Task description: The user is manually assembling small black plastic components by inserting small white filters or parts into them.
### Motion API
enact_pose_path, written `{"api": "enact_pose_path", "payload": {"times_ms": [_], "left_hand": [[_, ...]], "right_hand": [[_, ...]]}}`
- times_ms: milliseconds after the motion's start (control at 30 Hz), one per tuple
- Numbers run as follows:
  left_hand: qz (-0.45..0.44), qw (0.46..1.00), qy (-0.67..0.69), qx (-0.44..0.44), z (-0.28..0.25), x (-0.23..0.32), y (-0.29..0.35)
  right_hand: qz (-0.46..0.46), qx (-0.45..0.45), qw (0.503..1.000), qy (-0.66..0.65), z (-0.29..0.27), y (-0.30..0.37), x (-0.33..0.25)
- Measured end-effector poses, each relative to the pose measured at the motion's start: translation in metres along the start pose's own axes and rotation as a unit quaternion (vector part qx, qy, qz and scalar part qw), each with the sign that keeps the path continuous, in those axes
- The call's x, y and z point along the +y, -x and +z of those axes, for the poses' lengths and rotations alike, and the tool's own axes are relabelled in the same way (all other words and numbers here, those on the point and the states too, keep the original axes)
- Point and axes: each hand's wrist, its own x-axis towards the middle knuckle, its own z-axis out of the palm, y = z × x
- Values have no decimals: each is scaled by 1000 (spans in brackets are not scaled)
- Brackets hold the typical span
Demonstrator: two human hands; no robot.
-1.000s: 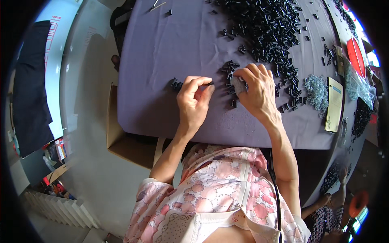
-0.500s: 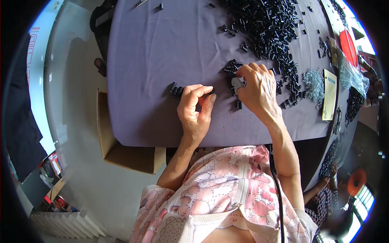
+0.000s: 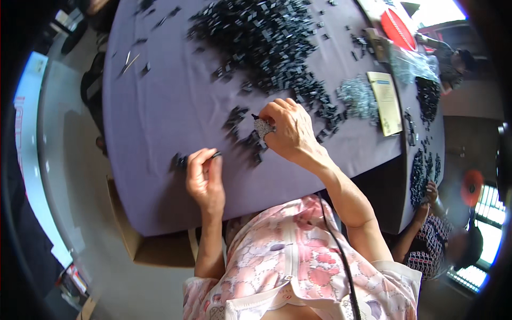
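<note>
Two hands low over the cloth; my left hand [image 3: 205,178] has thumb and forefinger pinched together on a small black piece [image 3: 216,154], its long axis slanting away and rightward; my right hand [image 3: 290,128] is clamped on a speckled grey lump [image 3: 263,129], longest roughly toward and away from me; a dark sliver [image 3: 255,116] juts left-and-away at its far end, whether joined I cannot tell; purple-grey tablecloth [image 3: 160,106], lightly creased; big black heap [image 3: 261,42] beyond; clear heap [image 3: 357,98] and yellow booklet [image 3: 385,104] to the right; cardboard box [image 3: 160,253] below the table edge; pale floor [image 3: 80,144]; co-worker [image 3: 424,248] at right.
</note>
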Motion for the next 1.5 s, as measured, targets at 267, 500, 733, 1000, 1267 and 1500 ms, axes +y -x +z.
{"api": "enact_pose_path", "payload": {"times_ms": [267, 500, 733, 1000, 1267, 1500], "left_hand": [[-61, 996, 62, 20, 0, 5, 0], [-179, 957, 226, -16, 29, 32, 0], [-234, 888, 389, -74, 57, 38, -3], [-247, 884, 392, -60, 40, 39, 14], [-289, 845, 442, -81, 34, 37, 32], [-317, 825, 463, -73, 39, 29, 37]], "right_hand": [[167, 97, 972, 133, -72, 12, 130], [122, 231, 939, 223, -110, -14, 216], [94, 161, 962, -199, -86, 23, 107], [36, 17, 878, -477, -23, 74, -5], [-40, 49, 911, -407, -6, 88, -19], [3, 75, 880, -469, 2, 92, -20]]}}
